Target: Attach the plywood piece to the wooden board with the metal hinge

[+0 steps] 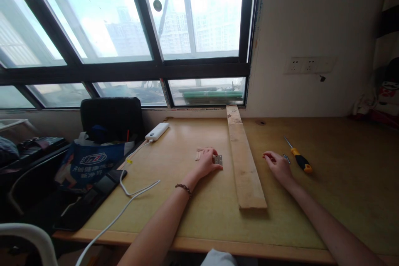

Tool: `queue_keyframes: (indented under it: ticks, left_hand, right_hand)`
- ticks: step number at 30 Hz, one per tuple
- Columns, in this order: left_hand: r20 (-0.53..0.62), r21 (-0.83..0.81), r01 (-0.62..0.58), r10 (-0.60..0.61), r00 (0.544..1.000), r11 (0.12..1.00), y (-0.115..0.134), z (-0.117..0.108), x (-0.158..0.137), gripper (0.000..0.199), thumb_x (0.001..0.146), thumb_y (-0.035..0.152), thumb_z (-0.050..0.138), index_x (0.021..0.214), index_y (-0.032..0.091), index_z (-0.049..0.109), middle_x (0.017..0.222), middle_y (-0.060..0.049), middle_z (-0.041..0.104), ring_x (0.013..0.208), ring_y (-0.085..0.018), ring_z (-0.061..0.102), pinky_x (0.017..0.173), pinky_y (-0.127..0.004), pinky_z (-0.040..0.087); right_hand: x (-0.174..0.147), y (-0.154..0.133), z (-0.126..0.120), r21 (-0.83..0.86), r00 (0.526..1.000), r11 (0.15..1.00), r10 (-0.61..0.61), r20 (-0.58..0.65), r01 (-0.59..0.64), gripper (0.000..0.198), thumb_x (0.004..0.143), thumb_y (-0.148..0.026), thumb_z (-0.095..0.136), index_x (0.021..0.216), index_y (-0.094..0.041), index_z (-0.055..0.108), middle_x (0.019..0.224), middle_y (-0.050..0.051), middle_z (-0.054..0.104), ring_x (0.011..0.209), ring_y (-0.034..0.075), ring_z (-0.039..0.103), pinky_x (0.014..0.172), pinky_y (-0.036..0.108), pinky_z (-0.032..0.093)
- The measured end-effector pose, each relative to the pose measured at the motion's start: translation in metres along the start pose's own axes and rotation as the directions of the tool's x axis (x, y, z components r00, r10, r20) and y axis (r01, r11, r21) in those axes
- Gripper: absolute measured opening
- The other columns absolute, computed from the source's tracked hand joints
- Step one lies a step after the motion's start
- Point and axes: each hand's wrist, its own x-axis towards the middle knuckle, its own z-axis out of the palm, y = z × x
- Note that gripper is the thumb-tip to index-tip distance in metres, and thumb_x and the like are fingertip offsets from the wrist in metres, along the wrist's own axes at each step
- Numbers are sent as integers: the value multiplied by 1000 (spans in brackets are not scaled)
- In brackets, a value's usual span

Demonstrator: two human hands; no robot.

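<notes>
My left hand (206, 163) is low over the table, left of the wooden plank, with its thumb and fingers closed around a metal hinge (220, 160). Part of the hinge is hidden under the fingers. A small light-coloured flat piece (198, 154) shows just behind that hand. On the other side of the plank (245, 162), my right hand (279, 169) has its fingertips pinched together; whatever is between them is too small to make out. Beside it lie a few small metal pieces (286, 158), perhaps screws, and a screwdriver (301, 158) with a yellow and black handle.
The plank lies lengthwise across the wooden table (199, 216), its far end by the window. A white power bank (157, 131) with a white cable (137, 193) is at the left edge. A black chair (111, 116) and a blue bag (90, 162) stand left of the table.
</notes>
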Motion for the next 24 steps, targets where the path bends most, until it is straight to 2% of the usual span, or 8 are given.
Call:
queue_keyframes:
  ticks: [3,7,10,13,16,19,21,24]
  left_hand:
    - [34,-152,-1,6,999,988,4,1,-1,43,57,33,72,94,19,54,78,0,57,71,-15,53,63,-26,41]
    - [-100,-368,-31,-6,995,929,12,-2,-1,36,66,28,65,100,21,55,75,1,58,64,-10,53,61,-23,43]
    - [-176,-574,-64,-46,983,817,19,-6,0,41,69,30,62,108,20,50,77,0,61,65,-10,56,61,-23,46]
    - [-194,-669,-71,-82,978,740,24,-8,0,43,72,30,60,111,18,46,74,0,62,60,-10,57,55,-22,46]
    - [-206,-545,-92,-27,978,834,23,-4,-3,24,75,28,57,95,17,54,63,1,59,50,-9,54,49,-21,44]
    - [-165,-253,-197,158,974,947,21,-1,-7,12,79,27,52,77,17,58,56,1,57,49,-8,52,50,-20,42]
    - [-135,-106,-272,258,957,956,20,0,-9,16,80,30,51,87,17,58,59,0,59,53,-10,54,53,-20,43]
    - [-94,19,-351,351,932,936,21,-4,-10,39,80,37,51,113,17,49,70,-3,63,58,-11,57,56,-22,44]
  right_hand:
    - [1,-42,10,142,999,990,-20,39,14,20,79,-31,46,83,-17,60,82,7,66,75,18,62,68,29,48]
    - [14,-96,46,212,971,975,-109,213,63,20,75,-29,53,88,-16,61,86,8,66,73,17,62,65,28,49]
    - [26,-114,81,221,958,971,22,287,-89,30,69,-30,60,93,-13,61,84,10,66,65,18,62,59,29,49]
    - [29,-116,104,357,894,924,-38,446,-139,24,76,-31,51,87,-13,63,75,7,67,62,17,63,53,26,49]
    - [23,-111,109,381,884,925,-177,433,-1,26,81,-29,43,79,-15,64,65,4,65,57,14,62,52,24,47]
    - [14,-108,103,302,893,941,-263,366,153,30,84,-29,39,69,-16,62,61,3,63,54,13,59,53,24,45]
    - [11,-108,99,290,906,939,-278,319,186,31,85,-30,38,66,-17,59,60,3,61,53,13,57,52,23,44]
    - [14,-107,97,398,954,917,-154,258,40,32,85,-38,37,70,-17,56,61,2,59,47,11,55,44,21,42]
